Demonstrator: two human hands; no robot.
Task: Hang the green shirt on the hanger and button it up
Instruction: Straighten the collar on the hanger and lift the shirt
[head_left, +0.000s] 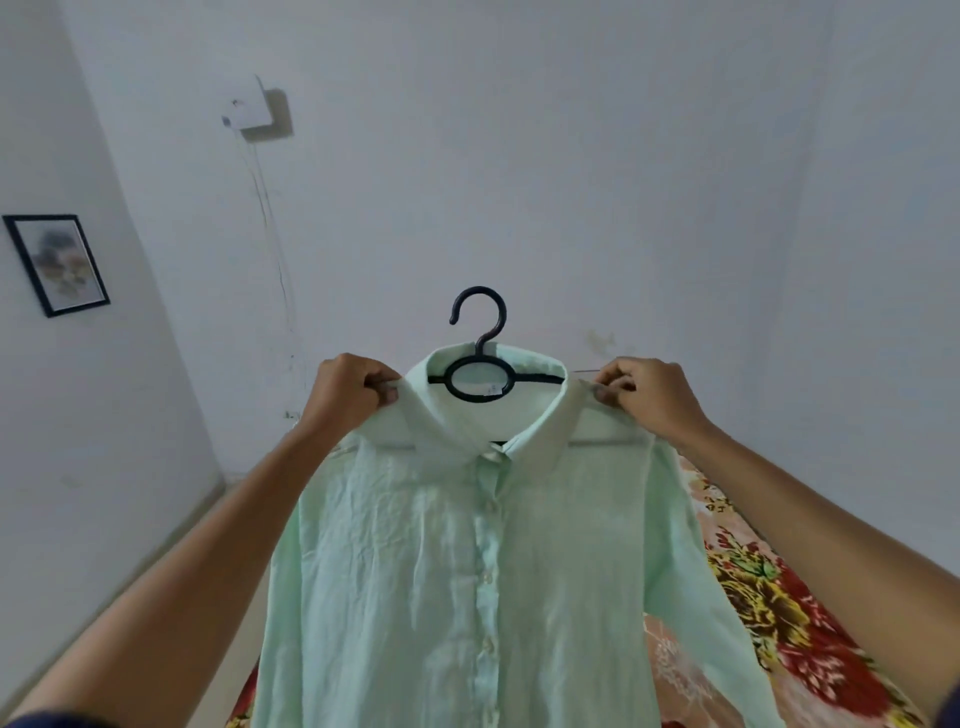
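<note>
Green shirt (467, 571) buttoned, on black hanger (480, 364), frame centre, held up between hands. Left hand (350, 392) and right hand (649, 397) pinch its shoulders.

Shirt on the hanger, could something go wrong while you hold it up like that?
Maybe. Both hands, left and right, pinch only the shirt at its shoulders, and the hanger's hook hangs on nothing, so letting go with one hand could tip it sideways. The shirt's bottom is out of view and might drag on the flowered bedspread.
</note>
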